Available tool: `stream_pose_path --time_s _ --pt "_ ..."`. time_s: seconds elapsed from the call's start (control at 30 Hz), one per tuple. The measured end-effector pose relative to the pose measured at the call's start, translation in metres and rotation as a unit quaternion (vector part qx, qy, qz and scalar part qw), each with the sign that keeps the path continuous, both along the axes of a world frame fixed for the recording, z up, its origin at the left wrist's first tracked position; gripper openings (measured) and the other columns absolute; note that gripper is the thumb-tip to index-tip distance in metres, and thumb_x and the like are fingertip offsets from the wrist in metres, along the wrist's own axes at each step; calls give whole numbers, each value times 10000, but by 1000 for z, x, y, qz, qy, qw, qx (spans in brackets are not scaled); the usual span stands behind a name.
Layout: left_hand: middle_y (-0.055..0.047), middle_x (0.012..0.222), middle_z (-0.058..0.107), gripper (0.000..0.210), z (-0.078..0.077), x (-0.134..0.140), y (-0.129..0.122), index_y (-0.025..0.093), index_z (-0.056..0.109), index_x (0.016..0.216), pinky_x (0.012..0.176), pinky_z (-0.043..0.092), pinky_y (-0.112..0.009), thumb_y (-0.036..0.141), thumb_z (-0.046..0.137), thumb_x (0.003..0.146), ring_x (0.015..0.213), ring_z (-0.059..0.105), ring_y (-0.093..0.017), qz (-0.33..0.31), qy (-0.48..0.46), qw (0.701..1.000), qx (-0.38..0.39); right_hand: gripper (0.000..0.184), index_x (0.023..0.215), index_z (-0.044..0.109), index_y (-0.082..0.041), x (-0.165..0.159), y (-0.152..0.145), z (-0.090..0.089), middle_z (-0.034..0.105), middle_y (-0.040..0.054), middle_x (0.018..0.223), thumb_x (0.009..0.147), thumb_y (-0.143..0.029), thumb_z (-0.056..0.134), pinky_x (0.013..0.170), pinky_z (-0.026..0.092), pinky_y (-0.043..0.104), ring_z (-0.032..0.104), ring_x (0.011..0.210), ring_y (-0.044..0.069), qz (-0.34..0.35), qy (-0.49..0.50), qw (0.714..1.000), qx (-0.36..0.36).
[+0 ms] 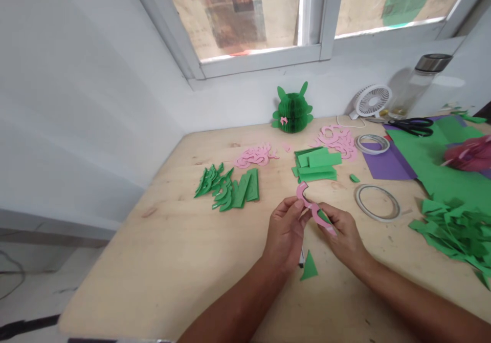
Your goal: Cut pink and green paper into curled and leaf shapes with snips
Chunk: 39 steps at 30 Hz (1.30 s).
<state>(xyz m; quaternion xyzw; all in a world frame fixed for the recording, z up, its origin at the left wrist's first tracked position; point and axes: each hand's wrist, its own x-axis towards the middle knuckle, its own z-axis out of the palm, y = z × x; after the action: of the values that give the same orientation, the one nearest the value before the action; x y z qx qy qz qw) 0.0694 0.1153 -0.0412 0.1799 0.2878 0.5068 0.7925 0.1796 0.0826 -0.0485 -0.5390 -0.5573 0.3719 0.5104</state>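
Observation:
A wavy pink paper cutout (pixel 316 214), with pale shiny patches on it, is held up between my two hands. My left hand (pixel 282 230) pinches its middle between thumb and fingers. Closed around its lower right part is my right hand (pixel 342 230), where a bit of green paper shows behind the pink edge. On the table under the hands lies a green paper triangle (pixel 309 266), and a small dark-tipped object, mostly hidden by my left hand, sticks out near it.
Stacked green strips (pixel 316 164), green cutouts (pixel 215 184) and pink cutouts (pixel 255 156) lie ahead. A green honeycomb paper figure (pixel 293 112) stands by the wall. To the right are tape rolls (pixel 378 203), scissors (pixel 412 126), green scraps (pixel 452 230), a fan (pixel 372 101) and a bottle (pixel 416 87).

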Motion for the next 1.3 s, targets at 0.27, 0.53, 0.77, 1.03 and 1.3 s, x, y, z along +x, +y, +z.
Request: stream_pose_path --time_s 0.27,0.53,0.77,1.03,1.3 --pt "-34 813 659 92 -2 -2 2 156 650 762 791 449 -285 199 697 695 780 596 -136 -5 -17 1000 6 299 719 621 -150 2 1 -3 568 18 630 869 -363 473 557 403 237 508 605 155 -3 -23 1000 -21" --pt "-32 773 656 105 -1 -6 6 148 642 756 732 443 -280 219 694 699 745 587 -139 -5 -5 1000 7 382 719 608 -160 1 1 -6 491 13 561 897 -442 420 576 396 240 530 683 186 10 -41 998 -41" --pt "-33 737 647 110 1 -6 6 147 618 700 710 441 -269 212 705 681 693 579 -130 -10 3 1000 7 370 712 629 -147 0 0 -2 581 23 636 884 -413 438 548 394 236 510 590 152 4 -31 999 -23" --pt "-24 732 647 129 1 -6 6 157 614 694 723 448 -270 183 731 649 715 591 -134 -8 -6 1000 -5 247 729 650 -150 2 0 -5 608 18 646 839 -323 512 571 424 233 543 626 166 11 -13 1000 -8" --pt "-11 769 662 136 1 -4 2 167 625 713 776 442 -274 193 744 655 747 602 -125 -12 -40 999 -22 223 785 672 -151 0 0 -7 632 21 665 845 -267 491 594 447 235 575 669 182 8 -22 1000 3"
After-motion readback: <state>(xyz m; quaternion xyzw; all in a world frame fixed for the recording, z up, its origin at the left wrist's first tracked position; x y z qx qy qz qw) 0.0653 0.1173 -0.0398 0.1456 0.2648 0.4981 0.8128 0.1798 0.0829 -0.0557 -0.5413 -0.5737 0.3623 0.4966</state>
